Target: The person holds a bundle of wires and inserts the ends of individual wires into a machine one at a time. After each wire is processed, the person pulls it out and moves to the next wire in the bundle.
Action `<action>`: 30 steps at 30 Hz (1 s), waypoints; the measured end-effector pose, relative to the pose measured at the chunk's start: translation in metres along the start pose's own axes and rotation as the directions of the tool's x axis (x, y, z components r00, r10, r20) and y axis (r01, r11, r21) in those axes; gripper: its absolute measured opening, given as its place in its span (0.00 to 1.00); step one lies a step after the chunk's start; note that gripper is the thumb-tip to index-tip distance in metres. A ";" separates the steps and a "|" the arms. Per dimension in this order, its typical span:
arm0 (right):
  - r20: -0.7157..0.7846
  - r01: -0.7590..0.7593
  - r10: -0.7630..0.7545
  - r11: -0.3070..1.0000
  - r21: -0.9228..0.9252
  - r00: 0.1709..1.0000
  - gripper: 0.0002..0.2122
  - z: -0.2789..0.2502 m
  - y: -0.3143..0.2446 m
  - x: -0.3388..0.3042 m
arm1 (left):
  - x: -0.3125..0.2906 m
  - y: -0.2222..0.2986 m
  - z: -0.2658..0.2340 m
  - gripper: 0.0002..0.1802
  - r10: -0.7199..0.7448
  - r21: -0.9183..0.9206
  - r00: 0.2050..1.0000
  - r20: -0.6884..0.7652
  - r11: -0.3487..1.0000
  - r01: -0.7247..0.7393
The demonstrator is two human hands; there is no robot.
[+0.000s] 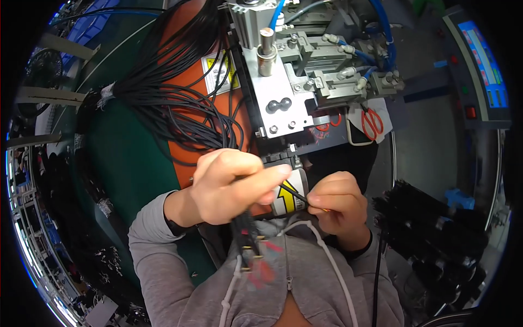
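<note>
My left hand (226, 188) is closed around several black cables, whose cut ends (248, 240) hang below it in front of my jacket. Those ends carry brass-coloured tips and red pieces (261, 270), smeared by motion. A single black cable (295, 192) runs from the left fingers to my right hand (339, 203). There the thumb and fingers pinch it near its end, where a small orange-yellow bit shows. Both hands are in front of the near side of a metal machine (283, 95), over a label with a yellow arrow (287, 204).
A large fan of black cables (174, 92), tied at the left, lies over an orange surface (188, 30) and a green mat (117, 158). Red-handled scissors (372, 124) lie right of the machine. A control panel (482, 68) stands far right, above a thick black bundle (430, 234).
</note>
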State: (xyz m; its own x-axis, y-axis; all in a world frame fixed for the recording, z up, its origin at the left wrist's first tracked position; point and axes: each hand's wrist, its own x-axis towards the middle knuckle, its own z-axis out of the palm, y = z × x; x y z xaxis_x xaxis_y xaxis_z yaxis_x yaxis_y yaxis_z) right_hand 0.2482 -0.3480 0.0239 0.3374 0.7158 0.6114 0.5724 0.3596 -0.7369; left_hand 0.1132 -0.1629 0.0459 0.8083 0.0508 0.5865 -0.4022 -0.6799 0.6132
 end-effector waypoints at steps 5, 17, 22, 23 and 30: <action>-0.077 -0.072 0.079 0.994 0.086 0.994 0.11 -0.002 0.010 0.008 | 0.021 0.005 0.024 0.20 0.088 0.299 0.996 0.001 0.951 -0.084; -0.205 -0.119 0.112 0.993 -0.025 0.972 0.10 0.014 0.023 0.019 | 0.015 -0.005 0.033 0.12 -0.007 0.351 0.993 -0.116 0.935 0.048; -0.197 -0.136 0.136 0.991 0.014 0.971 0.09 0.016 0.028 0.017 | 0.015 -0.005 0.035 0.11 -0.039 0.363 0.995 -0.088 0.929 0.068; -0.223 -0.059 0.048 0.997 -0.043 0.974 0.09 0.016 0.029 0.017 | 0.015 -0.005 0.035 0.10 -0.045 0.363 0.996 -0.078 0.929 0.070; -0.074 -0.184 0.171 0.951 -0.249 0.983 0.07 0.006 0.024 0.021 | 0.010 0.000 0.038 0.10 -0.086 0.478 0.996 -0.015 0.874 0.083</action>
State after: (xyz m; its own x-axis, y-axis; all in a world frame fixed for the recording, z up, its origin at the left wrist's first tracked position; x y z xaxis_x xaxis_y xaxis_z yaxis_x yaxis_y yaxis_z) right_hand 0.2642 -0.3210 0.0174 0.4846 0.7205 0.4960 0.6680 0.0612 -0.7416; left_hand 0.1375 -0.1896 0.0316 0.8333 0.1202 0.5396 -0.0791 -0.9401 0.3316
